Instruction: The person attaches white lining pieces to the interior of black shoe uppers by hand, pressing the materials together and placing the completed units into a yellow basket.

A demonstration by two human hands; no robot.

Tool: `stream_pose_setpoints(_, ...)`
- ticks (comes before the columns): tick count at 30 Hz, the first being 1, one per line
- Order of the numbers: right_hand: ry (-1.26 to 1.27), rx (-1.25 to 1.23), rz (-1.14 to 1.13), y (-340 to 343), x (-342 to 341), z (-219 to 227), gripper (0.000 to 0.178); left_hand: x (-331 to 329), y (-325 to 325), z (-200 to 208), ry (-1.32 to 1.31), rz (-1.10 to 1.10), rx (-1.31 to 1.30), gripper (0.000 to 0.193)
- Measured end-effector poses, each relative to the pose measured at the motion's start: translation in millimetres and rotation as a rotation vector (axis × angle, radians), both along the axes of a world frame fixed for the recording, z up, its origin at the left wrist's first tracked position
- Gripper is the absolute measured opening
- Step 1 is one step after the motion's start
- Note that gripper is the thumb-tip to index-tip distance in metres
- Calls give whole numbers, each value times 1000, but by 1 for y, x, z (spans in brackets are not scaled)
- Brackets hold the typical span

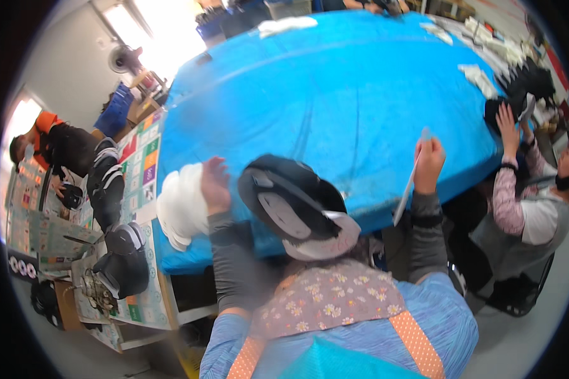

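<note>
- R hand (430, 158): fingers closed tight on thin white stick (406, 197), nr table edge.
- L hand (215, 183): fingers half bent, by white pile (182, 202); can't tell if holding.
- Black thing (291, 196) w/ grey patch: btwn hands, nr blue table (360, 114).
- Side table (150, 155): colour squares, print too blurry.

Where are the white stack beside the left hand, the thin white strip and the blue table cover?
White stack (181, 203): head view, on its middle.
Thin white strip (405, 196): head view, on its lower half.
Blue table cover (335, 114): head view, on its bare top.
</note>
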State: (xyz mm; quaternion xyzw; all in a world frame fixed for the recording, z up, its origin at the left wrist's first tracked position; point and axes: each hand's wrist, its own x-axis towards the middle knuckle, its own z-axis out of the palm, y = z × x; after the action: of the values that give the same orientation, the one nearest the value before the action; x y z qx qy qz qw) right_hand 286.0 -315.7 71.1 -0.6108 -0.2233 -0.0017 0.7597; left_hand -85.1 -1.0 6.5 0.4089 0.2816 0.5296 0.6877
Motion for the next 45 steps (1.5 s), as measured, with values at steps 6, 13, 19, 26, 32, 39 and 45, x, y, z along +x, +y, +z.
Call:
stream_pose_setpoints(6,43,272,-114,2,-14,4,45,-64,-52,31,222,195,210,27)
stream_pose_setpoints(13,-19,605,89,23,-68,70,41,-43,-169,105,550,-365,787,29)
stream_pose_setpoints(19,25,721,297,47,-150,78,45,24,-204,117,572,-408,1247,53)
stream_pose_setpoints(26,111,656,700,40,-179,39,40,-14,-203,101,473,-390,826,26)
stream_pose_setpoints(32,14,-175,1062,24,-163,44,19,-39,-206,109,433,-293,230,36)
stream_pose_setpoints(39,-186,-319,1061,26,-169,50,18,-40,-203,106,386,-119,196,36)
stream_pose_setpoints(45,-58,-177,976,29,-181,48,18,-25,-205,91,70,-153,277,47)
